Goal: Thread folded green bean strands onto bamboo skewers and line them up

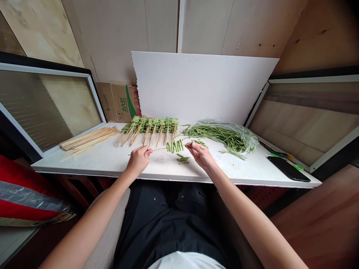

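My left hand (138,160) is closed round a thin bamboo skewer (159,149), held level above the table's front part. Several short green bean pieces (174,146) are threaded crosswise along its right part. At the skewer's other end, the fingertips of my right hand (200,154) are pinched together; whether a bean piece is also between them is hidden. Below the skewer lies a small group of loose cut bean pieces (183,159). More cut pieces (200,143) show just behind my right hand.
Finished bean skewers (153,125) lie stacked at the back, sticks forward. Bare skewers (89,140) are piled left. Long beans (218,133) spill from a clear plastic bag (248,138). A black phone (288,168) and scissors (273,149) lie right. A white board (202,87) and cardboard box (119,101) stand behind.
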A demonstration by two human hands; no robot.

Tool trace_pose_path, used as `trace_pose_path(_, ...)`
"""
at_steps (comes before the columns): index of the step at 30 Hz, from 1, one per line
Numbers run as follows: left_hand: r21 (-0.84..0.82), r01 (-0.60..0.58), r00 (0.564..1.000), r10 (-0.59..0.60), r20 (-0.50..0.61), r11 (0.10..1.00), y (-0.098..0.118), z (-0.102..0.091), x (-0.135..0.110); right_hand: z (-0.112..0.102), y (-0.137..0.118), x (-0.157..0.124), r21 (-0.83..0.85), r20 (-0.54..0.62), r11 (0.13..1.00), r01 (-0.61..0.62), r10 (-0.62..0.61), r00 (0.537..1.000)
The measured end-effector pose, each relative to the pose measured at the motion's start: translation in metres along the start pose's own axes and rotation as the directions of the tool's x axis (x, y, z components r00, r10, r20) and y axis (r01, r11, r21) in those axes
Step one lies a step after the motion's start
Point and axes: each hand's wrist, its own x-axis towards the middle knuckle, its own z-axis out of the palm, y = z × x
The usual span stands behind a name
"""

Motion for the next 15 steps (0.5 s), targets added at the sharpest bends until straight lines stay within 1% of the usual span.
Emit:
trace_pose_path(5, 0.011, -0.029, 1.0, 0.029, 0.004, 1.0, 0.004, 0.001, -0.002, 0.006, -0.002, -0.003, -0.026, -0.015, 0.999, 0.027, -0.028, 0.999)
trace_pose_path(11, 0.03, -0.047, 0.999, 0.047, -0.004, 0.998, 0.004, -0.001, -0.001, 0.014, -0.008, -0.008, -0.072, -0.015, 0.996, 0.045, -0.046, 0.999)
trace_pose_path(15, 0.031, -0.063, 0.998, 0.063, -0.013, 0.998, 0.003, -0.002, -0.002, 0.017, -0.007, -0.01, -0.073, -0.043, 0.996, 0.042, -0.045, 0.998)
